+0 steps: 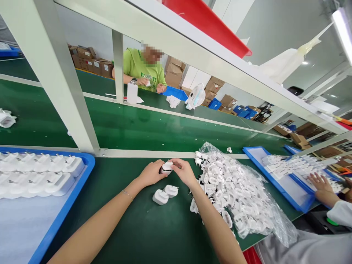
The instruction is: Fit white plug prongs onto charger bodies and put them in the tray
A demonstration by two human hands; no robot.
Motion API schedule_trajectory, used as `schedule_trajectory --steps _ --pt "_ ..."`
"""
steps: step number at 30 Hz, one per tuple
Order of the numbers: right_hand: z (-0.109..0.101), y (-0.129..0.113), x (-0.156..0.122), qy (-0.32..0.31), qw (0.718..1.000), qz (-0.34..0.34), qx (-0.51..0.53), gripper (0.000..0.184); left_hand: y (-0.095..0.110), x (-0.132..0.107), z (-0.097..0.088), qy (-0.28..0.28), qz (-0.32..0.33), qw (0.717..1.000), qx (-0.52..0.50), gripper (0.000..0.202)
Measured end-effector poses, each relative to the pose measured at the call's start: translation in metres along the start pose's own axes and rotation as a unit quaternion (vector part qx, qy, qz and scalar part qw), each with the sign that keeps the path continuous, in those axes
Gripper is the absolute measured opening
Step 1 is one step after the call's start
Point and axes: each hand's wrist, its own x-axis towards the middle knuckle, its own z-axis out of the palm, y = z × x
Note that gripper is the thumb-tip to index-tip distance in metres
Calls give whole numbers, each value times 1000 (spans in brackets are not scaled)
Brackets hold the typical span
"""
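My left hand and my right hand meet over the green table, both closed on one white charger body held between them. Just below them two more white charger bodies lie on the mat. To the right of my right hand is a clear plastic bag heaped with several white plug parts. A blue tray at my left holds rows of finished white chargers.
A white metal post rises ahead on the left. Beyond it runs a green conveyor belt. A person in a green shirt works across it. At right, another person's hand reaches into a second blue tray.
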Motion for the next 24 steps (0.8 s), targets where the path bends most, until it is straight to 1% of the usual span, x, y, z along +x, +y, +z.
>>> schedule_trajectory --steps 4,7,10,12,14,16,19,22,24 --pt "0 -7 -3 0 996 -24 -81 20 0 0 0 -2 -2 1000 8 21" --pt "1 -12 -4 5 991 -53 -126 22 1 -2 -4 -3 -2 1000 -5 19" --pt "1 -14 -4 7 984 -77 -159 24 1 -4 -13 -26 21 996 -81 29" --pt "-1 -15 -4 -2 980 -87 -179 24 1 -4 -19 -43 31 988 -145 28" --pt "-4 -16 -3 -24 975 -87 -204 22 0 -3 -23 -44 24 983 -176 21" --pt "-7 -19 0 -54 967 -78 -237 18 -1 -2 -24 -35 13 983 -177 19" --pt "-11 -26 4 -93 947 -62 -302 6 0 -1 -23 -35 4 985 -170 18" --pt "-13 -31 5 -103 932 -49 -344 1 2 -1 -23 -45 7 984 -171 18" --pt "-13 -31 4 -99 932 -51 -346 2 3 -2 -23 -50 12 983 -177 18"
